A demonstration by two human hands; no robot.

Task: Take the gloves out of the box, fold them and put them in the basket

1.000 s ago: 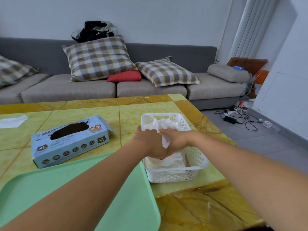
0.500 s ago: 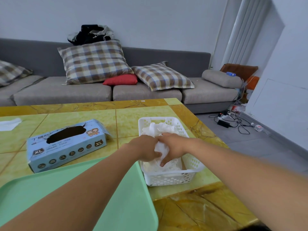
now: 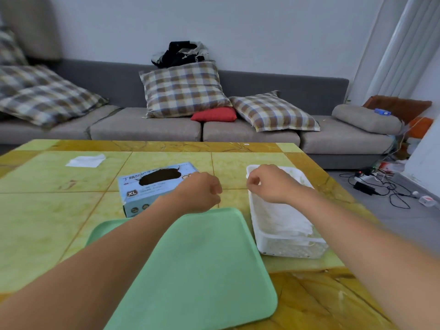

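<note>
A blue glove box [image 3: 152, 186] marked XL lies on the yellow table, its dark oval opening facing up. To its right stands a white plastic basket [image 3: 290, 248] holding several folded white gloves [image 3: 281, 217]. My left hand [image 3: 200, 192] hovers between box and basket, fingers curled in with nothing in them, partly covering the box's right end. My right hand [image 3: 271, 183] is above the basket's far end, fingers loosely curled and empty.
A mint green tray [image 3: 200, 265] lies in front of me, under my left forearm. A white tissue [image 3: 85, 160] rests at the table's far left. Behind the table runs a grey sofa [image 3: 147, 129] with plaid cushions. Cables [image 3: 381, 186] lie on the floor at right.
Both hands have let go of the white glove and lifted off the basket, moving apart; the left hand went left toward the box. The view has swung left and up.
</note>
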